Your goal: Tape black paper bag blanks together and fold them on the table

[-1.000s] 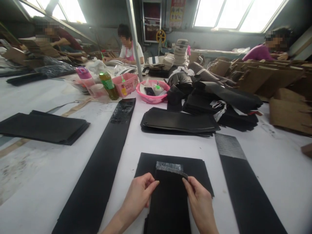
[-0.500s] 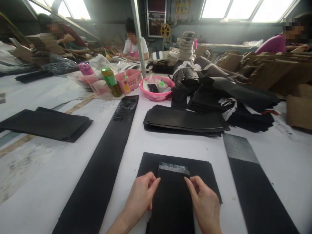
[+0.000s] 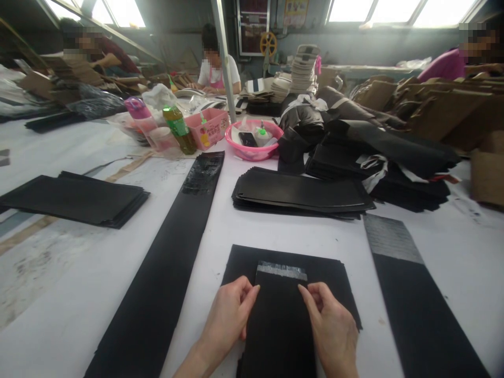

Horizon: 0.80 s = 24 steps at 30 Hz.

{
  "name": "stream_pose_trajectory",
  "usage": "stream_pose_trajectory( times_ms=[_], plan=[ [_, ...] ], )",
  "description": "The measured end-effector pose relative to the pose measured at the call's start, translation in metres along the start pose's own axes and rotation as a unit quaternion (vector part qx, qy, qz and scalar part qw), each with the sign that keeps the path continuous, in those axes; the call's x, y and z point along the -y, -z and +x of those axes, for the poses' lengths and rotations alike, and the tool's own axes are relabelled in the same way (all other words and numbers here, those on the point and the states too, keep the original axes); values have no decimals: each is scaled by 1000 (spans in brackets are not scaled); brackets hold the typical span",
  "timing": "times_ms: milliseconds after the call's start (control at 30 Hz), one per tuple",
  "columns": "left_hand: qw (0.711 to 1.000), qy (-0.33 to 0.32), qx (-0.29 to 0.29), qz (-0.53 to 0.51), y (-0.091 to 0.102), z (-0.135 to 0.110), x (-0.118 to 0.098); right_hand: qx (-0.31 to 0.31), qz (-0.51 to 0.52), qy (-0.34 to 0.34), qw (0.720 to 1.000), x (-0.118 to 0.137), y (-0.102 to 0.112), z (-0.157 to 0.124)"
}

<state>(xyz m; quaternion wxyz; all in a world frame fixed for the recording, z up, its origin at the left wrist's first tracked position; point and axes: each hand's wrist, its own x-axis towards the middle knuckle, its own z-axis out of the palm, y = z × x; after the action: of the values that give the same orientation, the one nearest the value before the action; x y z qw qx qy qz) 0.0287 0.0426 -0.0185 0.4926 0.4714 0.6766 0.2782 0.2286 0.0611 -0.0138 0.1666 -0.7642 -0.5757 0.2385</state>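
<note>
A: Black panel (image 3: 281, 325), heading?
B: Long axis runs straight away from the wearer. The far short end carries a glossy grey band (image 3: 281, 271); the near end leaves the bottom of the view.
A: Position?
B: Flat on top of the black sheet (image 3: 240, 262), centred across it. The grey band sits just inside the sheet's far edge.
A: Arms?
B: Both forearms come up from the sheet's near side, converging, with the backs of the hands up.
A: Hands?
B: Left hand (image 3: 226, 320) is curled, thumb and fingertips nipping the panel's left long edge. Right hand (image 3: 334, 331) mirrors it on the right edge, fingers bent and closed on the panel, over the sheet's near half
</note>
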Motion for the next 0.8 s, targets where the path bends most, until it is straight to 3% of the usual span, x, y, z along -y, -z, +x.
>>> stream_pose_trajectory(
  times_ms=[467, 800],
  plan=[
    [1000, 11, 5, 29, -1, 2, 5, -6, 18, -7, 1000, 4, -1, 3],
    [999, 23, 31, 37, 3, 0, -6, -8, 25, -2, 1000, 5, 0, 2]
  ],
)
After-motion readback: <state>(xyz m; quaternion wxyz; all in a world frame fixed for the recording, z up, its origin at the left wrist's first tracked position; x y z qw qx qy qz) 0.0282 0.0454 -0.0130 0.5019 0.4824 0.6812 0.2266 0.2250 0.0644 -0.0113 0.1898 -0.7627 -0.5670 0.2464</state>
